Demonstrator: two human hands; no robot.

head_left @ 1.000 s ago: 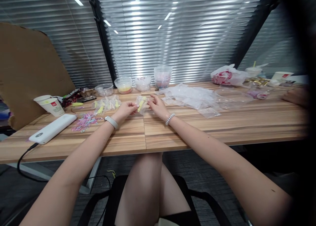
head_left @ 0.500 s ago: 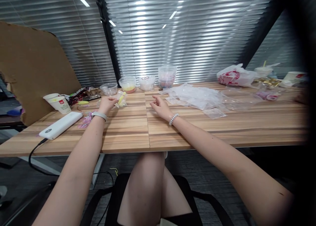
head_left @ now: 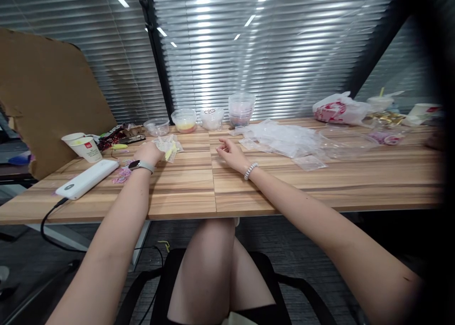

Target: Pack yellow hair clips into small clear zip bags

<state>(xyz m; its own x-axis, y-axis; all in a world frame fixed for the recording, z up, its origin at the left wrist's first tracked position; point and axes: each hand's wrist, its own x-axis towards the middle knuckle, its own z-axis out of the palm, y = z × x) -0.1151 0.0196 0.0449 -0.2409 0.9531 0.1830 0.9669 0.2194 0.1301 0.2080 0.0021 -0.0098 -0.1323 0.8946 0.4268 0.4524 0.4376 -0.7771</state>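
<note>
My left hand (head_left: 149, 153) is palm down on the left half of the table, wearing a watch on the wrist. It touches the edge of small clear plastic bags (head_left: 171, 148) with yellow pieces in them; its fingertips are hidden behind the hand. Resting on the wood right of the table's seam, my right hand (head_left: 232, 155) has loosely bent fingers, apart, with nothing plainly visible in them. Just beyond it spreads a pile of flat clear plastic bags (head_left: 280, 138). A tangle of pink and purple bands (head_left: 122, 173) lies beside my left wrist.
Along the back stand a low clear tub (head_left: 157, 127), a tub with yellow contents (head_left: 185, 121), another tub (head_left: 212, 120) and stacked tubs (head_left: 241, 109). A white power bank (head_left: 88, 179) with a cable and paper cups (head_left: 87, 149) stand left. A carrier bag (head_left: 339, 109) sits right.
My left hand has turned palm down and its fingers no longer show. The small bags with yellow pieces have shifted slightly and lie flatter. My right hand has hardly moved.
</note>
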